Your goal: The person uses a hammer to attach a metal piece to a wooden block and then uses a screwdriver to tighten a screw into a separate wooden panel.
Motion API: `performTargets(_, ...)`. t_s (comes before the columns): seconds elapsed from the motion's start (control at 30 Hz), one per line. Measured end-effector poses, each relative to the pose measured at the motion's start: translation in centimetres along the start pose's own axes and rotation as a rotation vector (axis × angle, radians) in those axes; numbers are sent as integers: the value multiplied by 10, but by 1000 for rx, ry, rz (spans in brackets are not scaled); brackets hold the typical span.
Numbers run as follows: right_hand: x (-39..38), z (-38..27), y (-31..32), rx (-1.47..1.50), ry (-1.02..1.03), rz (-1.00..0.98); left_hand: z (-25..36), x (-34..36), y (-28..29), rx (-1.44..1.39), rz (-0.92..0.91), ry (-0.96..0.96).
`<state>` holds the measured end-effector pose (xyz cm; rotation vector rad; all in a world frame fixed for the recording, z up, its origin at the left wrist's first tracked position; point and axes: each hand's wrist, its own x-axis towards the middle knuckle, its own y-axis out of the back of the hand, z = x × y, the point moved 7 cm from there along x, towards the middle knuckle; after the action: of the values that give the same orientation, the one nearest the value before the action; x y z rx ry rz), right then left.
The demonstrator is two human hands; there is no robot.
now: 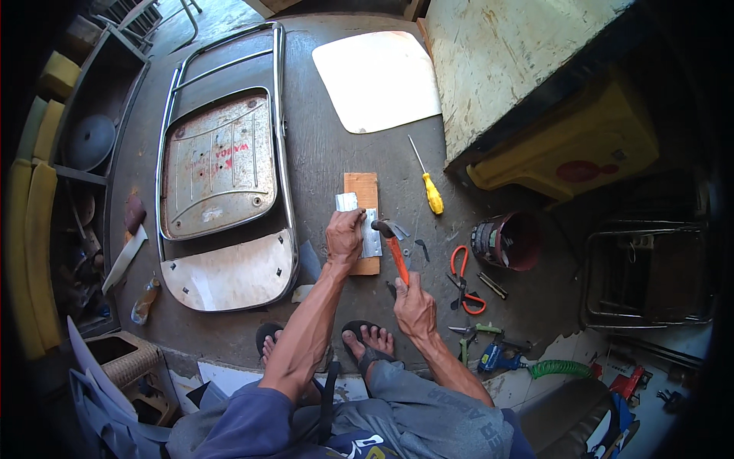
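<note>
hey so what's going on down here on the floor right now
A person's left hand is at a thin metal strip lying on a wooden board. The right hand grips an orange-handled hammer, its head at the strip; whether it touches is unclear. A folding chair lies to the left, a yellow-handled screwdriver to the right.

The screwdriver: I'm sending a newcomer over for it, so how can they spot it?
Find the big white panel on the floor. Below its right side in the picture, right of the wooden board, lies the screwdriver. Its yellow handle and single thin shaft distinguish it from the orange-handled scissors.
</note>
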<state>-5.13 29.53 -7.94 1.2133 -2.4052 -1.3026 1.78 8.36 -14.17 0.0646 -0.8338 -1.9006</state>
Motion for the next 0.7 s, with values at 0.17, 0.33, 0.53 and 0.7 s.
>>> performTargets(0.17, -9, 31, -22, 0, -81, -81, 0, -2, 7, -101, -39, 229)
performTargets(0.33, -7, 34, -25, 33, -121, -62, -4, -12, 14, -99, 3, 193)
performTargets(0.53, -10, 33, -24, 53, -148, -83, 0, -18, 10, 36, 53, 101)
performTargets(0.7, -9, 37, -25, 61, -169, -110, -3, -13, 2, 72, 33, 178)
